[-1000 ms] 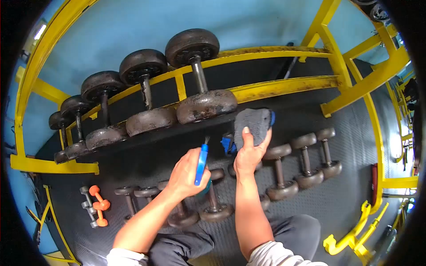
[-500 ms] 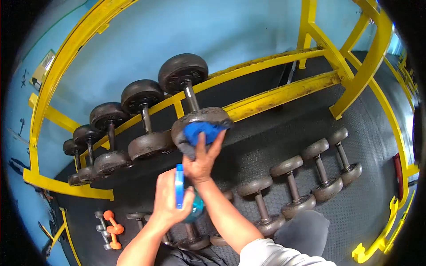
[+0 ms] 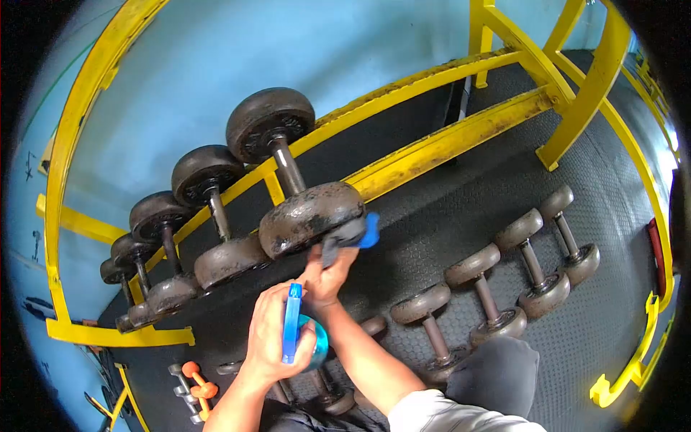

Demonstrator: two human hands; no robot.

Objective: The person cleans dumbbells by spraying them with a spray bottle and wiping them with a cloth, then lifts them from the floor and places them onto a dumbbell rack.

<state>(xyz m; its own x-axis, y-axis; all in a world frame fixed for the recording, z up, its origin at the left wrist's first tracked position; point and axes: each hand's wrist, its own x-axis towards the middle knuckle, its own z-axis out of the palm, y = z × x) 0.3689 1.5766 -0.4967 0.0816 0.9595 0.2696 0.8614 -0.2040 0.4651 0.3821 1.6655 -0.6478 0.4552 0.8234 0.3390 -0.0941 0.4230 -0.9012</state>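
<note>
My left hand [image 3: 268, 337] is wrapped round a spray bottle [image 3: 291, 322] with a blue trigger head and a teal body, held upright below the rack. Just above it, my right hand [image 3: 330, 279] grips a grey and blue cloth [image 3: 347, 235], pressing it to the lower right edge of the near head of a large dumbbell [image 3: 311, 210]. Worn, dark patches mark that head's surface. The dumbbell's bare metal handle [image 3: 288, 165] runs back to its far head, which rests on the rack. Part of my right hand's fingers is hidden behind the cloth and dumbbell.
A yellow metal rack [image 3: 446, 147] carries several dumbbells, smaller ones such as this dumbbell [image 3: 230, 261] to the left. More dumbbells [image 3: 484, 291] stand on the black textured floor. Small orange dumbbells [image 3: 204, 390] lie at lower left. My knee [image 3: 497, 378] is at lower right.
My right hand has moved the cloth from the face of the dumbbell's near head down to its lower right edge. The spray bottle stays in my left hand; the view has shifted slightly.
</note>
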